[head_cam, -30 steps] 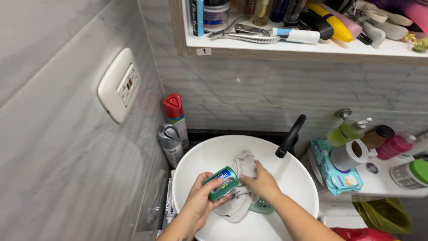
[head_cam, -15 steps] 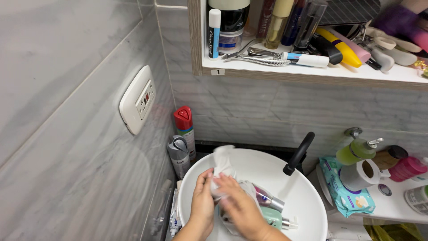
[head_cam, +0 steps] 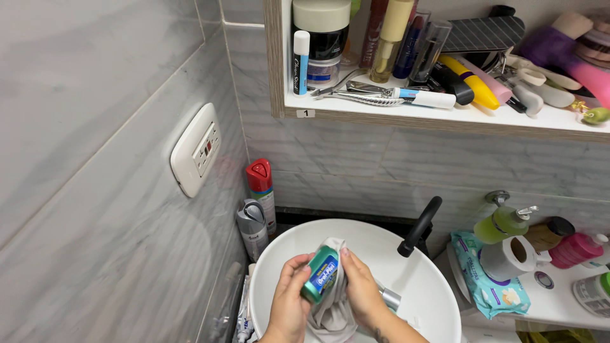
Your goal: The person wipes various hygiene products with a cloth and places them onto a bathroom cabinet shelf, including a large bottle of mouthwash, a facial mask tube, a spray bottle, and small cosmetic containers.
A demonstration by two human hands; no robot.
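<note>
Over the round white basin (head_cam: 406, 254), both hands meet around a small green container (head_cam: 321, 274) with a blue label. The left hand (head_cam: 289, 298) cups it from the left, its fingers (head_cam: 298, 267) curled about the container's lower side, while the right hand (head_cam: 362, 292) presses a pale grey cloth (head_cam: 330, 311) against its other side, fingers closed on the cloth and the fingertip reaching the container's top edge. The cloth hangs down between the two hands into the basin, with one corner poking up behind the container. A black tap (head_cam: 419, 227) rises at the back right rim of the basin. To the left, against the marble wall, stand a spray can with a red cap (head_cam: 261, 190) and a shorter grey can (head_cam: 252, 228) just beside it; a white wall socket (head_cam: 196, 149) sits higher on that wall. On the worktop to the right lie a pack of wet wipes (head_cam: 486, 279), a roll of toilet paper (head_cam: 511, 257), a green pump bottle (head_cam: 505, 222) and a pink bottle (head_cam: 575, 249). Above, a crowded shelf (head_cam: 445, 121) carries tubes, bottles and tools.
</note>
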